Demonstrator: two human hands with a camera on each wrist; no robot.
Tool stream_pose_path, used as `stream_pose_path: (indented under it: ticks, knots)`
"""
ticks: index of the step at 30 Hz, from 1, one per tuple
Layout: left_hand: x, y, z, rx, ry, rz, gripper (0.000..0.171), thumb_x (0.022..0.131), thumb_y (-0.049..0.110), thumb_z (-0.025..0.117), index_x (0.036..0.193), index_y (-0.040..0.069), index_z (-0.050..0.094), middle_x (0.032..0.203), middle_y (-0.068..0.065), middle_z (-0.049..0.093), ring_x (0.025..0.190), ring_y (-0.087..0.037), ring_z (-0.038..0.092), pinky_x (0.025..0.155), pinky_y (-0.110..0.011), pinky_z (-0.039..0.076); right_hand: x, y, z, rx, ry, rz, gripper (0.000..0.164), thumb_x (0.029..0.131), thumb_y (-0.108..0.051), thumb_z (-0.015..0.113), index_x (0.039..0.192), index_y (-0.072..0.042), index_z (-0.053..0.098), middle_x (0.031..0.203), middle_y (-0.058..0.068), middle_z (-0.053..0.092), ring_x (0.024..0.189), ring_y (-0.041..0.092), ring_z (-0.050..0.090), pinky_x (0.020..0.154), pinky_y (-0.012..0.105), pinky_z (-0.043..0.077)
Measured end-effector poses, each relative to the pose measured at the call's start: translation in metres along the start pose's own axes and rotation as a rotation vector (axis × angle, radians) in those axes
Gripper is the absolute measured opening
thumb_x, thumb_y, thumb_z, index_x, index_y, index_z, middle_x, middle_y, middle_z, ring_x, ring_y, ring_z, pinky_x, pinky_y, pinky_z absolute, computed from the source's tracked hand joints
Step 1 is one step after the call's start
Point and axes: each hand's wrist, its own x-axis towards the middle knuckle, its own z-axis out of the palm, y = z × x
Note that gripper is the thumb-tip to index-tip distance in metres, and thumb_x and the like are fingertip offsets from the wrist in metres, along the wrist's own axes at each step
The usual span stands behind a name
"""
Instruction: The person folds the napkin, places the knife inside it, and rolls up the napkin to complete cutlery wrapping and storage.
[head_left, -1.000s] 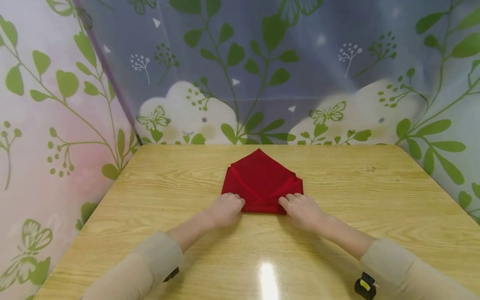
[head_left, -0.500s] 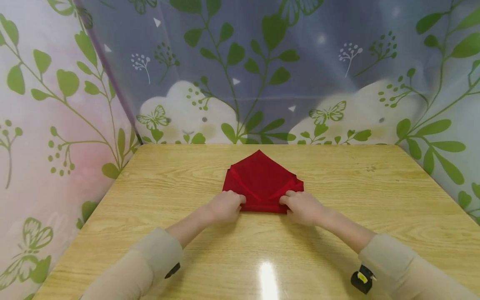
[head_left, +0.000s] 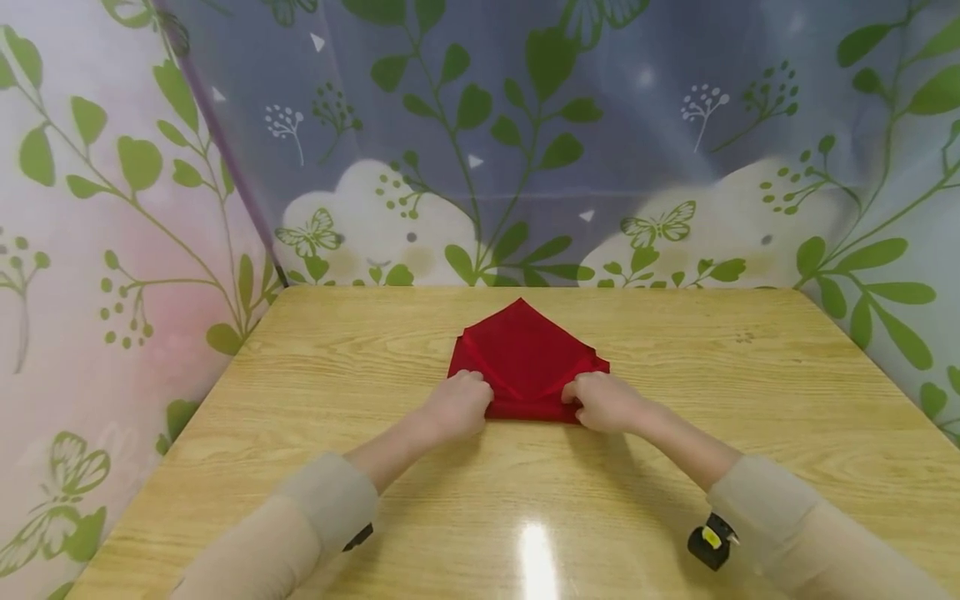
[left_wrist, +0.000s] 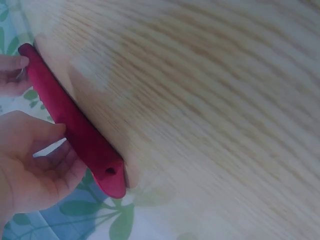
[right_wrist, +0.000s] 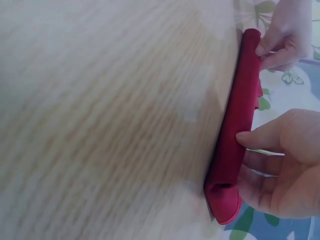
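A red cloth lies on the table, folded to a point at the far side, its near edge rolled into a thick tube. At the left end of this roll, my left hand pinches the cloth, thumb on the near face and fingers curled behind. My right hand grips the right end in the same way. The left wrist view shows the rolled edge with an open fold at its end. From the right wrist, the roll looks long and fairly even, with a loose flap at the near end.
The wooden table carries a bright light reflection near its front. Behind it hangs a leaf-patterned backdrop, with further printed cloth on both sides. A small black device sits under the right sleeve cuff.
Both hands have moved slightly away from the person, their fingers shifting on the cloth. The near edge is rolled a little further over, and the visible front of the cloth has shortened.
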Motion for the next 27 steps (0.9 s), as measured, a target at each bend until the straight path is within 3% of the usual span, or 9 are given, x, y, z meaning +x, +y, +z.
stream_pose_path:
  ticks: [5,10,17,23,27]
  knots:
    - [0.004,0.002,0.0,0.045,0.015,0.012,0.007,0.077,-0.001,0.061,0.073,0.005,0.06,0.069,-0.007,0.058,0.069,-0.022,0.059,0.064,-0.032,0.048,0.003,0.001,-0.001,0.032,0.003,0.02,0.018,0.079,0.005,0.059,0.095,-0.002,0.065,0.094,0.009,0.065,0.088,0.027,0.06,0.075,0.039,0.049]
    - [0.005,0.002,0.004,0.088,0.045,0.01,0.004,0.078,0.001,0.062,0.079,0.004,0.06,0.072,-0.007,0.059,0.069,-0.022,0.059,0.057,-0.031,0.048,0.003,0.001,0.003,-0.019,0.082,-0.006,0.014,0.077,0.006,0.061,0.084,-0.006,0.058,0.083,0.005,0.06,0.076,0.021,0.057,0.066,0.035,0.048]
    - [0.007,0.0,0.01,0.153,0.127,0.041,0.016,0.078,-0.001,0.059,0.064,0.008,0.06,0.071,-0.008,0.054,0.069,-0.023,0.054,0.054,-0.031,0.046,0.004,0.002,0.005,-0.053,0.136,-0.019,0.014,0.075,0.006,0.062,0.083,-0.005,0.059,0.083,0.006,0.06,0.08,0.024,0.058,0.065,0.036,0.049]
    - [0.004,-0.001,0.01,0.19,0.071,0.104,0.023,0.078,-0.002,0.058,0.058,0.009,0.053,0.066,-0.007,0.053,0.065,-0.022,0.052,0.056,-0.028,0.044,0.007,0.003,0.003,0.007,0.089,0.017,0.014,0.077,0.006,0.06,0.085,-0.004,0.061,0.087,0.008,0.061,0.084,0.026,0.058,0.068,0.039,0.049]
    - [0.004,-0.001,0.01,0.246,0.042,0.141,0.02,0.079,0.002,0.06,0.061,0.009,0.055,0.068,-0.006,0.054,0.065,-0.02,0.051,0.055,-0.027,0.044,0.006,0.003,0.003,-0.005,0.115,0.003,0.013,0.076,0.006,0.06,0.083,-0.004,0.06,0.083,0.007,0.061,0.08,0.024,0.057,0.067,0.037,0.048]
